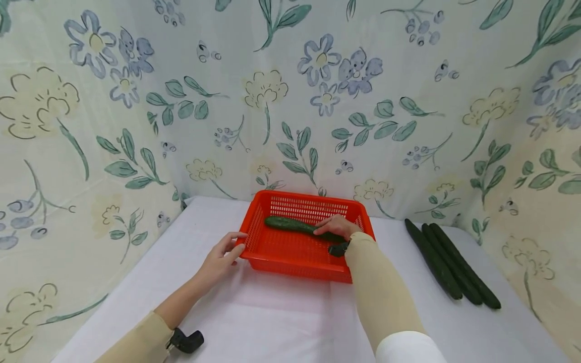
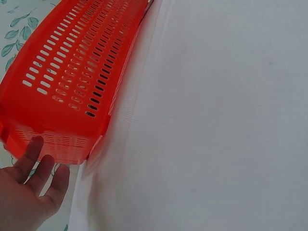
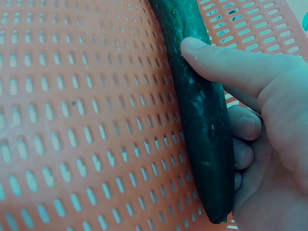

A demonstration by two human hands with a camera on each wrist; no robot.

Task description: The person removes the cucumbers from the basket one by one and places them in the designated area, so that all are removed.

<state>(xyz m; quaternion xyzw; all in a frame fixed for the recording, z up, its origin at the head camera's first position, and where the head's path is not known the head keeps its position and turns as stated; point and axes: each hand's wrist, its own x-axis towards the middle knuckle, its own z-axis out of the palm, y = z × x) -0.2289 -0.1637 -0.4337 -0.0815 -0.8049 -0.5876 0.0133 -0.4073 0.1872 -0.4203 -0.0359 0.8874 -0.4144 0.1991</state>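
Observation:
A dark green cucumber (image 1: 290, 225) lies lengthwise in the red plastic basket (image 1: 290, 270), near its back wall. My right hand (image 1: 337, 226) grips the cucumber toward its right end. In the right wrist view, the thumb (image 3: 216, 60) presses on one side of the cucumber (image 3: 199, 120) and the other fingers curl round behind it. At the basket's left end, my left hand (image 1: 223, 253) touches the rim. The left wrist view shows loosely spread fingers (image 2: 41, 175) against the end of the basket (image 2: 67, 96), the rest of that hand being cut off.
Three more cucumbers (image 1: 454, 264) lie side by side on the white tablecloth (image 1: 290, 322), to the right of the basket. A floral curtain (image 1: 290, 101) hangs behind the table and along both sides. Each wrist wears a black device (image 1: 188, 341).

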